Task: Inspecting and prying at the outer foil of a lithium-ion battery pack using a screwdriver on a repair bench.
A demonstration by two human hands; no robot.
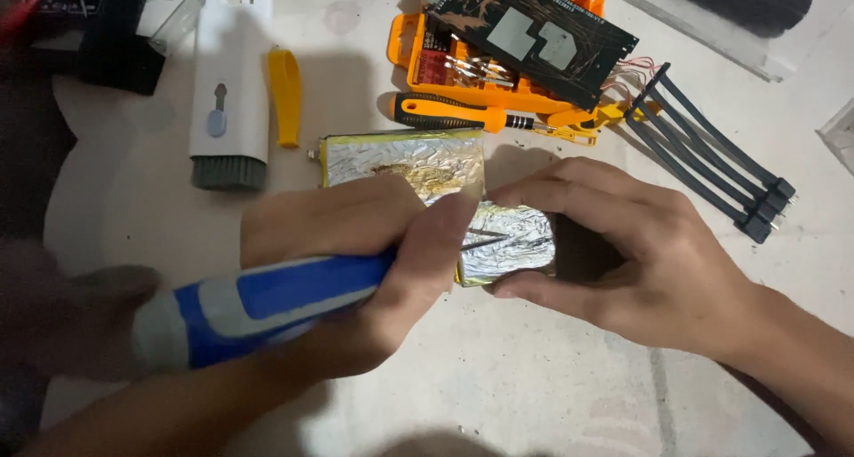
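Two bare hands meet over a foil-wrapped pack (445, 190) in the middle of the frame. The left hand (356, 261), coming in from the lower left, is closed around a screwdriver (267, 301) with a blue and grey handle; its thin metal tip (485, 241) lies against the silver foil near the pack's lower right part. The right hand (623, 252), coming in from the lower right, is curled around the pack's right end, fingers on the upper edge and thumb along the lower edge, pinching it in place. The pack lies flat on a pale table (534, 377), its foil wrinkled, with a yellowish edge showing at the upper left and at the bottom.

Above the pack, just beside it, lies a second screwdriver (454, 114) with an orange and black handle. Behind that, at the top centre, an orange tray (405, 43) carries a dark circuit board (534, 34) and a row of small bits. To the right, several dark grey cables (712, 154) fan out toward the right edge. At the upper left stands a white cleaning tool with a grey brush (229, 92), and next to it a small orange pry tool (286, 97).
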